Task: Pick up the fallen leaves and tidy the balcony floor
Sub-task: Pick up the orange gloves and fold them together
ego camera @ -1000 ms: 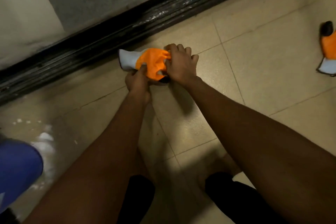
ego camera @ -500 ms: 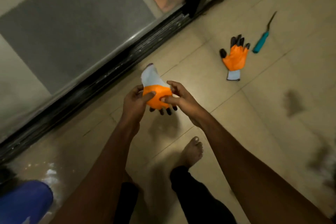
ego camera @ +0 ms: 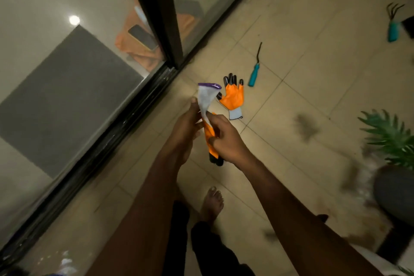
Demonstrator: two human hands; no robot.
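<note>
Orange glove (ego camera: 232, 99) on floor (ego camera: 313, 87), teal tool (ego camera: 254, 74) beside

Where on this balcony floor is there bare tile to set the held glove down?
Bare tile lies between the door track and the left forearm, and between the teal-handled tool and the hand rake. Crowded: around the floor glove, and the littered patch beside the plant pot.
</note>
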